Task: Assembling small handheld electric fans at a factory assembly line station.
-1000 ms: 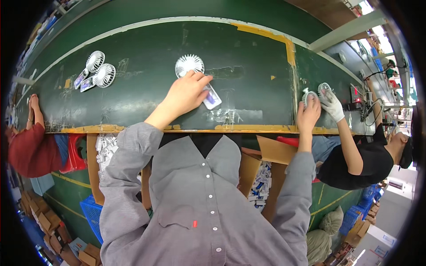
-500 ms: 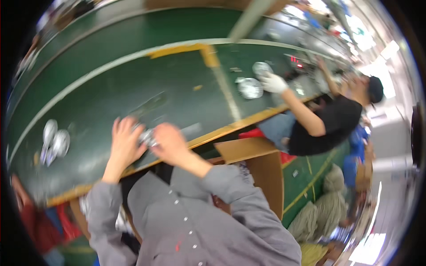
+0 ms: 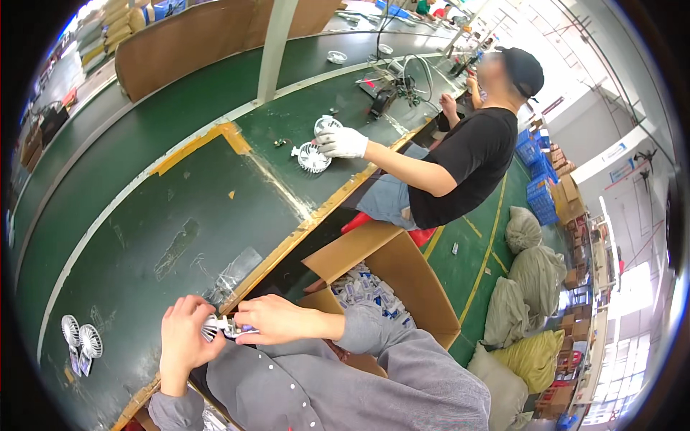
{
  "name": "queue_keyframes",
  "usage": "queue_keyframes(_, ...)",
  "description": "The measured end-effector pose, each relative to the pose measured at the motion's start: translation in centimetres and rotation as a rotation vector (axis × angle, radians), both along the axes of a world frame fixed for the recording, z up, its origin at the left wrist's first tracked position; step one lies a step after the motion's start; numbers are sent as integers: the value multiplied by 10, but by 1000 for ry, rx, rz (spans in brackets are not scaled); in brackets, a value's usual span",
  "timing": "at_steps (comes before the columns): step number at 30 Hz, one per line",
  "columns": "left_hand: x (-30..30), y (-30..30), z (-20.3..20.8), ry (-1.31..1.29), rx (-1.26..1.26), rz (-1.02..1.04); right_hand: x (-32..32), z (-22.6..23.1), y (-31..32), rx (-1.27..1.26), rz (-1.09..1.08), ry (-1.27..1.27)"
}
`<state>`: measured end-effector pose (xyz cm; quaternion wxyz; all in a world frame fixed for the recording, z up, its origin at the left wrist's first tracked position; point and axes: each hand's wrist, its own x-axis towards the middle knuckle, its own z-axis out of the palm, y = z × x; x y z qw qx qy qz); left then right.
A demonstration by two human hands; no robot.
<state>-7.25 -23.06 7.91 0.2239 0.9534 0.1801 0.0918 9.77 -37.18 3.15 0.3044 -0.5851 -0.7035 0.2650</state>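
Just over the table's front edge I hold a small white handheld fan [image 3: 213, 328] in both hands. My left hand [image 3: 185, 339] is closed around its round caged head. At the other end, my right hand [image 3: 272, 319] grips the handle part, which my fingers partly cover. Two more small fans [image 3: 89, 341] lie on the green table [image 3: 129, 266] to the left, with their handles toward me. Farther right, a co-worker's gloved hand [image 3: 343, 142] touches one white fan, and another fan [image 3: 313, 158] lies beside it.
An opened cardboard box [image 3: 424, 291] with many small white and blue packets [image 3: 370, 294] stands by my right side. The co-worker [image 3: 460, 158] sits farther along the table. Stuffed sacks [image 3: 535, 276] rest on the floor at right. A metal post [image 3: 277, 50] rises behind the table.
The view has swung to the right and become sharper, so the box of packets shows fully. Both my hands still hold the fan, now with the right hand on its handle part.
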Motion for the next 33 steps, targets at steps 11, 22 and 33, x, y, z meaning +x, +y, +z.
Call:
queue_keyframes(11,3,-1,8,-156,-71,-48,0,-13,-34,-362,244,1041)
queue_keyframes(22,3,-71,-20,-482,-559,-64,-10,-1,-41,-454,62,1369)
queue_keyframes(33,14,-87,-15,-676,-13,-45,-19,6,-51,-413,-85,1382)
